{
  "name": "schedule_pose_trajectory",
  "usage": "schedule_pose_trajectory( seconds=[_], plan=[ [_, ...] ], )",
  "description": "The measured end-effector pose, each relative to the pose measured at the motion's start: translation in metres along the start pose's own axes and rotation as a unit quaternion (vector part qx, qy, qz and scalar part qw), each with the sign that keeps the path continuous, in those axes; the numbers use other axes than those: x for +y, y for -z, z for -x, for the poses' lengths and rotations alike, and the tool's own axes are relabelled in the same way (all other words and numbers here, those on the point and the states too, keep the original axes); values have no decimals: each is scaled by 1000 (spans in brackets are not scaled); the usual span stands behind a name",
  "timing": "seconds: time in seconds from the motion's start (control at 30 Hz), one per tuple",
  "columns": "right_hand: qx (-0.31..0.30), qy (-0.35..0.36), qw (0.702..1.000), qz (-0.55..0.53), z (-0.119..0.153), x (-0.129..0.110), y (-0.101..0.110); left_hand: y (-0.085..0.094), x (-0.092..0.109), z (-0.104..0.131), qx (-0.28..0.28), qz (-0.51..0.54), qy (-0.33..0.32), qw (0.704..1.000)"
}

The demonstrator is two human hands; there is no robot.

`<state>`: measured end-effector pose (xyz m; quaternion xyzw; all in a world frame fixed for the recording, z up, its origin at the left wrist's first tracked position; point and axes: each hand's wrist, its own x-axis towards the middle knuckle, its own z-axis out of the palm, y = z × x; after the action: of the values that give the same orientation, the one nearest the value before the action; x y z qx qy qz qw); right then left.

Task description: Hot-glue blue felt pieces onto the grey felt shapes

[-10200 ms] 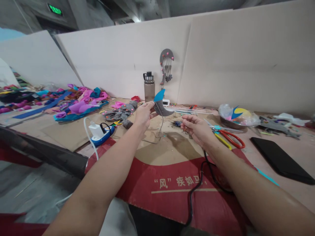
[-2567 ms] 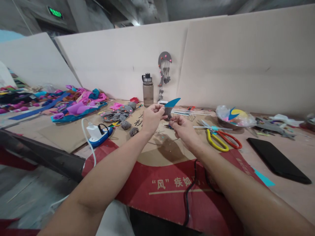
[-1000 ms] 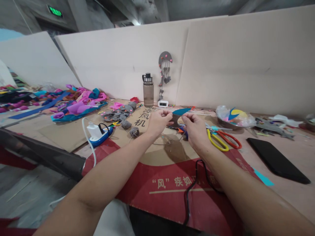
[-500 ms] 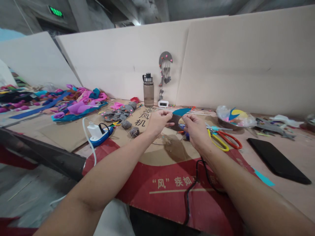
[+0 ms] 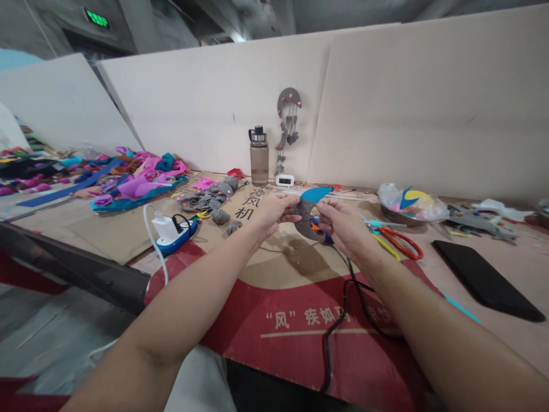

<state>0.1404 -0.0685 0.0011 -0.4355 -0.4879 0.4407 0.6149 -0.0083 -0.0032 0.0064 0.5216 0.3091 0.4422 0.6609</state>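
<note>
A curved grey felt piece (image 5: 305,221) with a pointed blue felt piece (image 5: 314,195) along its top is held up above the cardboard. My left hand (image 5: 278,213) pinches its left side between thumb and fingers. On the other side my right hand (image 5: 340,224) is closed on the blue piece's right end. Behind my right hand, a blue and orange tool is partly hidden, with a black cord (image 5: 345,297) running down the cardboard. Scissors with red and yellow handles (image 5: 401,240) lie just right of that hand.
A water bottle (image 5: 259,157) and a small white clock (image 5: 285,181) stand at the back board, where a grey felt crescent ornament (image 5: 290,114) hangs. Left are a power strip (image 5: 176,237), yarn balls (image 5: 220,216) and felt scraps (image 5: 141,183). Right are a phone (image 5: 484,279) and a bowl (image 5: 407,213).
The grey felt piece has tilted, so its curved shape and the blue top show more fully. Both hands keep hold of the felt, and my right forearm has shifted slightly.
</note>
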Motion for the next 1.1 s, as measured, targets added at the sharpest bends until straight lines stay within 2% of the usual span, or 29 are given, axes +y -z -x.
schedule_pose_trajectory(
  seconds=[0.13, 0.33, 0.47, 0.63, 0.8, 0.93, 1.1],
  plan=[
    [-37, 11, 999, 1, 3, -2, -2, 4, 0, -3, -23, -3, 18, 1000],
    [-36, 17, 999, -14, 4, 0, -4, 3, -5, -5, -46, 0, 8, 999],
    [-8, 18, 999, -27, 3, 2, -5, 0, -6, -4, -59, -11, -14, 998],
    [43, 12, 999, -20, 1, 5, -4, -3, -8, 0, -104, -41, -40, 993],
    [54, 34, 996, 56, -2, 15, 3, -4, -17, 1, -135, -123, -106, 978],
    [51, 52, 992, 100, -2, 17, 4, -4, -17, 1, -149, -150, -115, 971],
    [79, 99, 974, 187, 4, 11, -1, -5, -15, 1, -105, -150, -133, 974]
  ],
)
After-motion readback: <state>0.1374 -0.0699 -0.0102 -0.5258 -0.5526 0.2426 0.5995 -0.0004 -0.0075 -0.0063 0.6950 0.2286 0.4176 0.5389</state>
